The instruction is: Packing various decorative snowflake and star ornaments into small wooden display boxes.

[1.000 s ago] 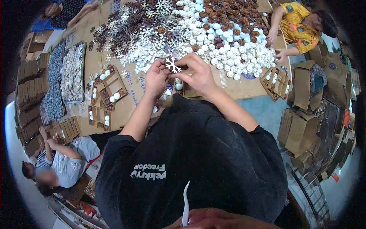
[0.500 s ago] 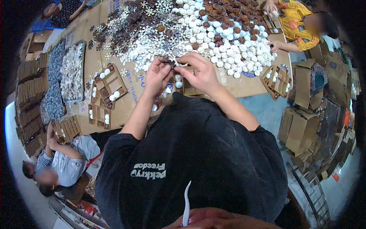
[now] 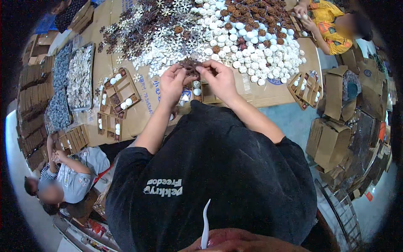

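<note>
Dark brown snowflake pieces (image 3: 191,66) sit between my two hands over the near side of the table; how many there are I cannot make out. My left hand (image 3: 172,82) pinches them from the left, thumb and fingers closed. From the right, my right hand (image 3: 220,80) grips their other edge between thumb and forefinger. Just below my fingers lies a compartmented cardboard box (image 3: 209,95), partly hidden by my shirt and hand. A white ball (image 3: 197,91) and a patterned ball (image 3: 196,84) fill part of its left column.
Beyond my hands spread heaps of brown and white snowflakes (image 3: 147,31), white balls (image 3: 260,63) and brown woven balls (image 3: 256,14). Partitioned boxes (image 3: 121,90) lie left, another box (image 3: 305,89) right. A tray of pale pieces (image 3: 79,75) stands further left. Co-workers sit around the table.
The white snowflake at my fingertips is out of sight, and brown ones now show there. My right hand has lowered slightly. The co-worker at right has brought both hands together.
</note>
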A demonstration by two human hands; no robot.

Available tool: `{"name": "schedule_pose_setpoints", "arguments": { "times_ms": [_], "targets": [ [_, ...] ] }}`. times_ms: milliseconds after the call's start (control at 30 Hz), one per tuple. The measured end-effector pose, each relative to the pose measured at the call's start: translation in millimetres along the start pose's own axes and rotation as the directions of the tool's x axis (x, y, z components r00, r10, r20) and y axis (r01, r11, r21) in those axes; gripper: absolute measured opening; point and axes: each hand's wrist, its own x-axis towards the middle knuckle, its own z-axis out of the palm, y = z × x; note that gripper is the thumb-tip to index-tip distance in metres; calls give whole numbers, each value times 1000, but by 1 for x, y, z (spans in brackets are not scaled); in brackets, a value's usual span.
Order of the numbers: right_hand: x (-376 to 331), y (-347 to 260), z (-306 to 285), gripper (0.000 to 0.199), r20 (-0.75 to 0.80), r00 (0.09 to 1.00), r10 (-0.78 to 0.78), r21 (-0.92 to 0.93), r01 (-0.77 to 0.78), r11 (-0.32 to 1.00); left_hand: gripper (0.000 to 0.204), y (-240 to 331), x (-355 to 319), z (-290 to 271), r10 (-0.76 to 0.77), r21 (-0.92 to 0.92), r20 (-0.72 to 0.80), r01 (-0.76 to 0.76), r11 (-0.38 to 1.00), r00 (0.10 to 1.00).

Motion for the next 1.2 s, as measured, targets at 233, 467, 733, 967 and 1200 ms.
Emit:
{"name": "schedule_pose_setpoints", "arguments": {
  "times_ms": [233, 467, 733, 967, 1200],
  "targets": [
    [5, -12, -4, 28, -22, 993, -112, -234, 104, 967, 26, 13, -9, 4, -74, -217, 87, 91, 972, 993],
    [6, -2, -4, 33, -77, 997, -24, -227, 6, 974, 21, 1, -2, 0, -27, -86, -25, 25, 996, 999],
    [5, 4, -9, 19, 238, 969, 70, 153, -109, 982, 22, 3, 2, -8, -70, -162, -15, 66, 985, 997],
    [11, -15, -26, 12, 392, 919, -54, -53, 81, 995, 28, 6, -8, -21, -128, -286, 299, 216, 934, 946],
    [5, -15, -16, 12, 353, 832, -428, -85, 484, 871, 36, 4, -15, -26, -215, -327, 412, 364, 872, 886]
  ]
}}
